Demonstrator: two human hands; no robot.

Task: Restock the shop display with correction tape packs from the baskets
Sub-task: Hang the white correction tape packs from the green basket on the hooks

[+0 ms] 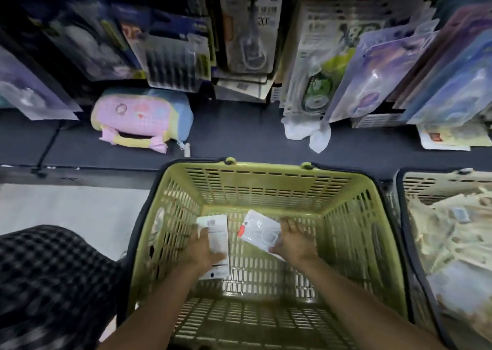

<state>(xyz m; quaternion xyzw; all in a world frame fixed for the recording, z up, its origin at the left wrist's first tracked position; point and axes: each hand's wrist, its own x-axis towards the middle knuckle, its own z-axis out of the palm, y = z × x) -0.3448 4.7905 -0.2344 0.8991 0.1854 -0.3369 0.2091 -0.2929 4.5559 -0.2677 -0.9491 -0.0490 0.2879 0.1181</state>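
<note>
My two hands are inside the basket (266, 187): my left hand (203, 251) on one pack (217, 232), my right hand (294, 239) on another (259, 232). Right of this basket sits a second basket (407, 187); beyond it hangs the display (250, 30).

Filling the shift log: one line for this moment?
left hand holds pack | right hand holds pack | both inside green basket

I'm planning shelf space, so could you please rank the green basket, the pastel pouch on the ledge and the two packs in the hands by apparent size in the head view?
1. Green basket, far the largest, though nearest the camera.
2. Pastel pouch.
3. The pack in the left hand and the pack in the right hand look alike; I would not rank them.
</note>
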